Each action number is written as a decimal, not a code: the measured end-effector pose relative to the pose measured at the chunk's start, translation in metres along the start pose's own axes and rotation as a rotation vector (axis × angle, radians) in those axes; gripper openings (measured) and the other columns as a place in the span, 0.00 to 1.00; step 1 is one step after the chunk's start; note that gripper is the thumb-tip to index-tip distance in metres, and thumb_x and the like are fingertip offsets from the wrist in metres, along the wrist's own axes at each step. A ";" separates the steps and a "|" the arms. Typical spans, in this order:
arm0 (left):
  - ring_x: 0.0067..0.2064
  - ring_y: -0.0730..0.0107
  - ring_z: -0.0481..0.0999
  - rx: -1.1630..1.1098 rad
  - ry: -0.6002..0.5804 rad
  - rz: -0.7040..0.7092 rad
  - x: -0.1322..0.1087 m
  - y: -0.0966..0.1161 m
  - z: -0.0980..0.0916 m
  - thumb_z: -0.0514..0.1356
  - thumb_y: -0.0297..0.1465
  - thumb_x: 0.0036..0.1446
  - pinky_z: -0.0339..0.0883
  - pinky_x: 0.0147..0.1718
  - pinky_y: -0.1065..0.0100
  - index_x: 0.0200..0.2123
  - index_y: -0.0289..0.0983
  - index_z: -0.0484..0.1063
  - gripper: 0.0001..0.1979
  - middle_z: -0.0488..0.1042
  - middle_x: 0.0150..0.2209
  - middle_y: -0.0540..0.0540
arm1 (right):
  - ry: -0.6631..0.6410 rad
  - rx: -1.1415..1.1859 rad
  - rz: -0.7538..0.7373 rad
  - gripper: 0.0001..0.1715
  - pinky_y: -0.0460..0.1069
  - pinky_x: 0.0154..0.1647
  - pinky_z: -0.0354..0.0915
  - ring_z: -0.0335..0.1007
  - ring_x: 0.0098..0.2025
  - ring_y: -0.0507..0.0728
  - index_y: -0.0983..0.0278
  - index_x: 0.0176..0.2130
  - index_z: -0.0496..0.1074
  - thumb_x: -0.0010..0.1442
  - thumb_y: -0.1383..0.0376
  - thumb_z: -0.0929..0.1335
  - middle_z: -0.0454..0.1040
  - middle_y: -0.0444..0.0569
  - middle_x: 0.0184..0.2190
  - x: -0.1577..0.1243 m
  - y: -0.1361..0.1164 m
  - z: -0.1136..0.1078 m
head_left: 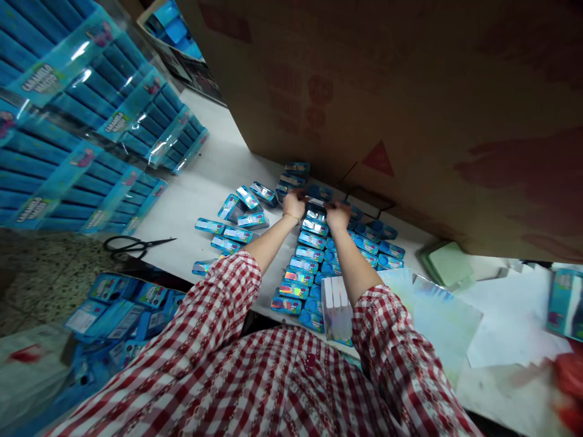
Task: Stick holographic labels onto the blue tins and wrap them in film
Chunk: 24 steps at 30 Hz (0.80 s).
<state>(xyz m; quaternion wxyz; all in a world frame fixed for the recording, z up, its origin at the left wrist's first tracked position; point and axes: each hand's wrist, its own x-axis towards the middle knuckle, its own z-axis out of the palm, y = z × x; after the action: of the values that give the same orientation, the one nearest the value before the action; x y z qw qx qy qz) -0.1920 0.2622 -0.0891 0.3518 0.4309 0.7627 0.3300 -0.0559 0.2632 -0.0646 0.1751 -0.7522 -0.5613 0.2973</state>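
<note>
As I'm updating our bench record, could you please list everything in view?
Table: one, white, centre
Small boxes: many, blue, in rows and loose on the table
Wrapped packs: many, blue, piled left
Blue items: several, upper left
Scissors: one pair, black, table's left edge
Large carton: one, brown, far side
Blue packets: many, lower left
Pale object: one, whitish with red mark, lower left
Green object: one, pale, right
Sheets: several, whitish, right
Blue package: one, right edge
Red object: blurred, lower right
Floor: speckled, left
Sleeves: two, red-and-white checked, foreground
Left hand: one, rows' far end
Right hand: one, beside it
</note>
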 end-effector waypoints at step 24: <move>0.44 0.50 0.76 0.463 -0.282 0.130 -0.011 -0.004 -0.003 0.56 0.19 0.47 0.66 0.44 0.59 0.41 0.34 0.77 0.18 0.77 0.37 0.33 | -0.181 -0.511 -0.438 0.27 0.52 0.41 0.62 0.70 0.43 0.61 0.59 0.53 0.70 0.57 0.73 0.59 0.72 0.58 0.45 -0.022 0.005 -0.023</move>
<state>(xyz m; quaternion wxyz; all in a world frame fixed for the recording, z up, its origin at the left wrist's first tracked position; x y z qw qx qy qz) -0.1924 0.2498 -0.0879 0.3247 0.5894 0.7321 0.1058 -0.0416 0.2421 -0.0447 -0.0098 -0.6040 -0.7790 0.1681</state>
